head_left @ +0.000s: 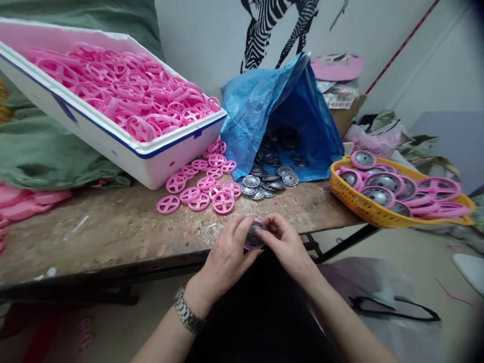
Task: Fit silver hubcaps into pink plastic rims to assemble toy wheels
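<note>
Both my hands meet at the table's front edge around one small wheel (255, 235), a grey hubcap disc with a pink rim showing below it. My left hand (231, 248) grips its left side, fingers wrapped round the edge. On the right, my right hand (284, 243) is closed on it too, thumb pressing the grey face. Just beyond lie loose pink spoked wheels (223, 202) on the worn table (124, 237). Several grey hubcap discs (264, 184) spill from the mouth of a blue plastic bag (249, 108).
A white foam box (177, 154) heaped with pink wheels leans at the left. At the right edge stands a yellow basket (363, 214) of pink wheels, many with grey centres. Pink pieces (26, 201) lie far left. A plastic bag (370, 282) sits on the floor.
</note>
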The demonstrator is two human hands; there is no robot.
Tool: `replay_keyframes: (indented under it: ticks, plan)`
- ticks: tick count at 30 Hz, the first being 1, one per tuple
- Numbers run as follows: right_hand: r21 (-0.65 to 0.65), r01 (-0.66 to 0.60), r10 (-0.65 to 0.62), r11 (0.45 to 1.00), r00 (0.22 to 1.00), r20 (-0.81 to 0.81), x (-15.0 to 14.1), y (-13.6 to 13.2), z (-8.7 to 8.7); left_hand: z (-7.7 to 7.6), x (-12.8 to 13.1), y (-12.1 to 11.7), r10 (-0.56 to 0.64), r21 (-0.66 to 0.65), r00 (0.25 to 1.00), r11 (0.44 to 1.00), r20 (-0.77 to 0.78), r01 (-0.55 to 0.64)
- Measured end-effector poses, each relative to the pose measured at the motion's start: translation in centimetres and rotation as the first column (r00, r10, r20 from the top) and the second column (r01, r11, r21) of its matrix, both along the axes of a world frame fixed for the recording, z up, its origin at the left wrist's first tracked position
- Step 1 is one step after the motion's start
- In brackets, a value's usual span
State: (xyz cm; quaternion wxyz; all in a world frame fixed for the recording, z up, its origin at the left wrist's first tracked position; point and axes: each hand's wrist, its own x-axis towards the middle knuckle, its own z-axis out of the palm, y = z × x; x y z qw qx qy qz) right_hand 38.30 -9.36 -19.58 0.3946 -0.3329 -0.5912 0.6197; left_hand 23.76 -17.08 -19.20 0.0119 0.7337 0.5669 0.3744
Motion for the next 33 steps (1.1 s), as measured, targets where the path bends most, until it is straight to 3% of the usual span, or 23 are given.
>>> replay_keyframes:
  ticks: [2,4,7,9,11,16,20,25,33]
  plan:
    - [-0.016,0.039,-0.04,0.999,0.998,-0.038,0.2,-0.1,0.0,-0.1,0.1,0.0,0.028,-0.046,0.991,0.999,0.13,-0.022]
    - [-0.031,0.082,-0.084,0.996,0.994,-0.066,0.4,-0.2,0.2,0.0,0.2,0.1,0.095,-0.175,0.932,0.984,0.349,-0.035]
    - [-0.033,0.099,-0.101,0.995,0.992,-0.072,0.8,-0.4,0.6,0.7,0.4,0.2,0.189,-0.414,0.713,0.897,0.675,0.154]
    - [-0.021,0.088,-0.089,0.996,0.994,-0.057,1.0,-0.5,0.8,1.0,0.6,0.2,0.214,-0.454,0.581,0.837,0.786,0.306]
    - [-0.009,0.07,-0.071,0.997,0.997,-0.039,1.2,-0.7,0.9,1.1,0.9,0.2,0.214,-0.437,0.526,0.83,0.823,0.345]
    - [0.015,0.014,-0.014,1.0,0.999,0.049,1.8,-0.9,0.6,0.5,1.3,-0.1,0.196,-0.401,0.547,0.871,0.814,0.284]
    - [0.048,-0.024,0.018,0.999,0.993,0.12,2.5,-0.8,0.4,0.6,1.4,-0.2,0.161,-0.414,0.589,0.85,0.792,0.325]
    - [0.089,0.031,-0.045,0.996,0.986,0.161,2.8,-1.4,0.3,0.8,1.9,-0.4,0.122,-0.443,0.695,0.843,0.709,0.304]
    - [0.052,0.128,-0.132,0.99,0.988,0.085,2.2,-1.7,-0.1,-0.2,3.2,-0.6,0.167,-0.429,0.725,0.883,0.669,0.192]
